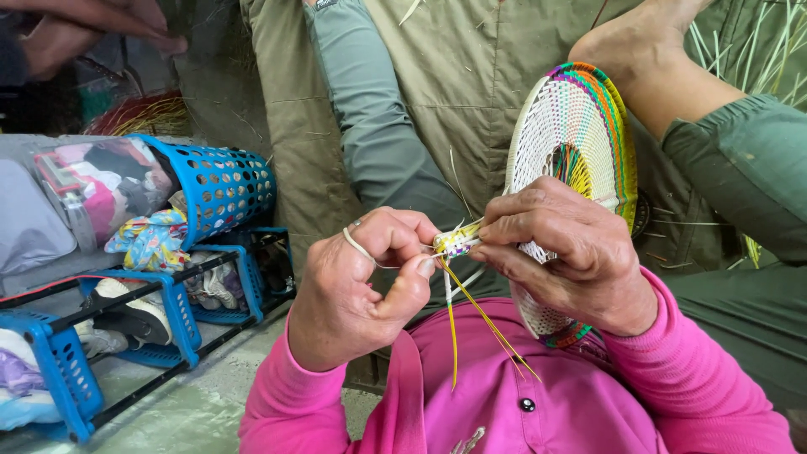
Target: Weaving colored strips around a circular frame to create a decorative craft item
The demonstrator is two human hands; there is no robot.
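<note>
The woven disc (572, 134) stands upright before the pink shirt (521, 403), right hand (563, 252) clamped on its edge, left hand (361, 286) pinching a strand (471, 307); even tension probably matters.

Woven disc (565, 143) right of left hand (361, 290), behind right hand (565, 252); basket (220, 187) far left atop rack (126, 336).
</note>
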